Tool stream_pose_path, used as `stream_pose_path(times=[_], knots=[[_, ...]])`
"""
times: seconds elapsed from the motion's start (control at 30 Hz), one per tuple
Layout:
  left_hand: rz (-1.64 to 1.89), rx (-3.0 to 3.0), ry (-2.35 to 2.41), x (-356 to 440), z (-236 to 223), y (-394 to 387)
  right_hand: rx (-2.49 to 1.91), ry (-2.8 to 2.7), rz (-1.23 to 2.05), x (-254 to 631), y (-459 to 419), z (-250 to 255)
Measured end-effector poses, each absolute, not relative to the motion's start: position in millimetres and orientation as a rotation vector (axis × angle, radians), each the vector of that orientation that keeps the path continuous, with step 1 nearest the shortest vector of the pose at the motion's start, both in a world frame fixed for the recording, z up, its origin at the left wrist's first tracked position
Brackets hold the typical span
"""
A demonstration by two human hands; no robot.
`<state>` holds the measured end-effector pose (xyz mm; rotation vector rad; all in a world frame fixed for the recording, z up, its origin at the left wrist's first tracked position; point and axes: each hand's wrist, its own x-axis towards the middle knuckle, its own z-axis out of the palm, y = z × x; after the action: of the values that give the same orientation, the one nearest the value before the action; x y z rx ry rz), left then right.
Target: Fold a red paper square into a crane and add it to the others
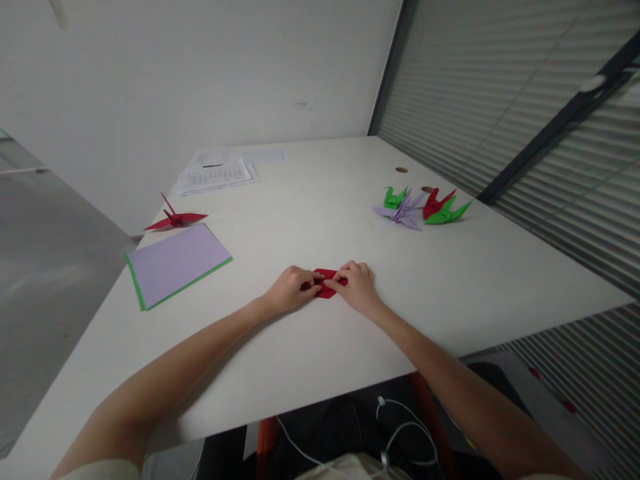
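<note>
A small piece of folded red paper [327,274] lies on the white table in front of me. My left hand [293,288] pinches its left end, thumb and fingers bent over the paper. From the other side, my right hand [358,287] grips the right part, its thumb pressing near the middle. The fingers of both hands hide much of the paper, so its exact folds cannot be made out.
Purple and green paper sheets [180,263] lie stacked at the left, with a red paper crane [176,219] behind them. Several folded cranes, including a purple one [406,213], stand at the right. Written papers [217,176] lie at the back left, near the wall.
</note>
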<state>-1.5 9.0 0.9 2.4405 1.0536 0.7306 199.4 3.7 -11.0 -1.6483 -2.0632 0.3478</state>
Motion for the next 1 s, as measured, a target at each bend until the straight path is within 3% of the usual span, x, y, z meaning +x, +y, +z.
stream_pose_path(times=[0.7,1.0], knots=[[0.818,2.339,0.8,0.8,1.1,19.0,-1.639,-2.059,0.233,198.4,5.0,-15.1],[0.653,2.524,0.971,-10.0,-3.5,23.5,-1.702,-2.1,0.234,196.5,4.2,-10.6]])
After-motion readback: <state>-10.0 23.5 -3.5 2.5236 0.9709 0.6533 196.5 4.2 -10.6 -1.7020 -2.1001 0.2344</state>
